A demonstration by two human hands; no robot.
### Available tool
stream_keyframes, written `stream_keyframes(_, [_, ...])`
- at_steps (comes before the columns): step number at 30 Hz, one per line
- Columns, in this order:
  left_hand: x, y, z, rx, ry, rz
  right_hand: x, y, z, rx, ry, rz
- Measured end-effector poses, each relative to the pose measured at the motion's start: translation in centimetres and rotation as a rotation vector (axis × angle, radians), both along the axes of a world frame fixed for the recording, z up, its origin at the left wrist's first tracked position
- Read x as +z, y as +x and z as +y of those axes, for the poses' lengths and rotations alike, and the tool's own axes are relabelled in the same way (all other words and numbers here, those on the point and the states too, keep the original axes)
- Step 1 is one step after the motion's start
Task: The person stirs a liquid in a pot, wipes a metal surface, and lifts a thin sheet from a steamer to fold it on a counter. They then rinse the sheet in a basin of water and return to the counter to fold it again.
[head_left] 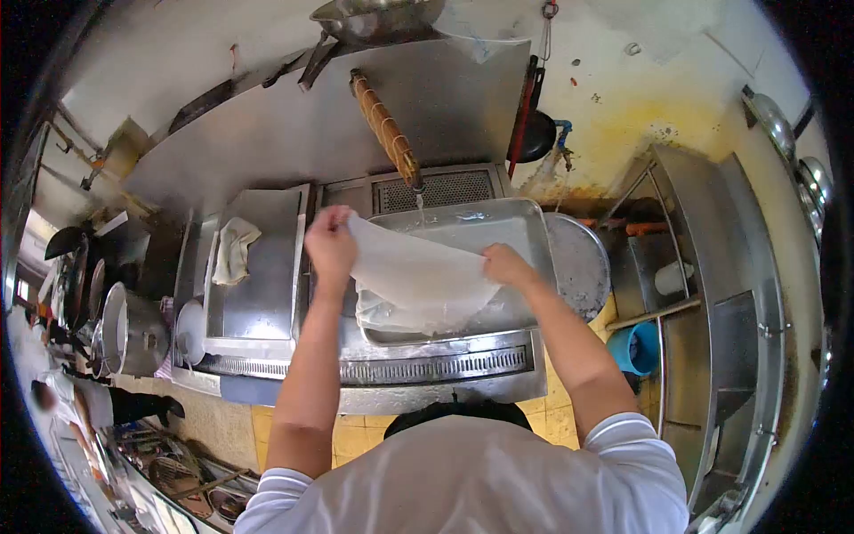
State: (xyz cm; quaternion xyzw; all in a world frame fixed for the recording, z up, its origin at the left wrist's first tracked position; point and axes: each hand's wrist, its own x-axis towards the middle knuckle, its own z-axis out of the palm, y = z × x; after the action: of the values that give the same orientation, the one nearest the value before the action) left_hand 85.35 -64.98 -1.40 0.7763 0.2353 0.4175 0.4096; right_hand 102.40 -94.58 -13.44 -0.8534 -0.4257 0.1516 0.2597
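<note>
A thin white sheet [418, 267], cloth-like, is stretched between my two hands over a metal tray [529, 240]. My left hand [331, 242] pinches its upper left corner. At its right corner, my right hand [505, 264] has closed fingers on the edge. Below the sheet, more white folded material [382, 313] lies in the tray. Water runs from a wrapped spout [384, 120] into the tray's back part.
A folded cloth [235, 251] lies on a metal tray [253, 311] at left. Right of the sink stand a round basin [578, 267], a blue bucket [633, 349] and steel shelving [712, 267]. A large pot [133, 329] and another person [80, 400] are far left.
</note>
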Motion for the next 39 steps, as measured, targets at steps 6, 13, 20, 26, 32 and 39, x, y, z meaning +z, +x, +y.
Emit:
stream_keyframes(6, [0.1, 2.9, -7.2, -0.227, 0.154, 0.119, 7.4, -3.9, 11.5, -0.011, 0.618, 0.419])
stream_keyframes(13, [3.5, -3.0, 2.0, 0.156, 0.105, 0.045, 0.9, -0.3, 1.1, -0.148, 0.133, -0.014])
stream_keyframes(20, [-15.6, -5.7, 6.1, 0.052, 0.013, 0.42, 4.3, 1.8, -2.1, -0.246, 0.257, 0.318])
stream_keyframes(26, [0.4, -0.3, -10.3, -0.543, 0.259, 0.18, 16.3, -4.4, 1.8, 0.007, 0.383, 0.424])
stream_keyframes(32, [12.4, 0.6, -12.1, -0.533, 0.355, 0.04, 23.0, -7.1, 3.3, 0.046, 0.956, 0.61])
stream_keyframes(39, [20.1, -1.7, -11.1, -0.327, 0.415, -0.172, 18.0, -9.1, 4.4, -0.147, 0.638, 0.522])
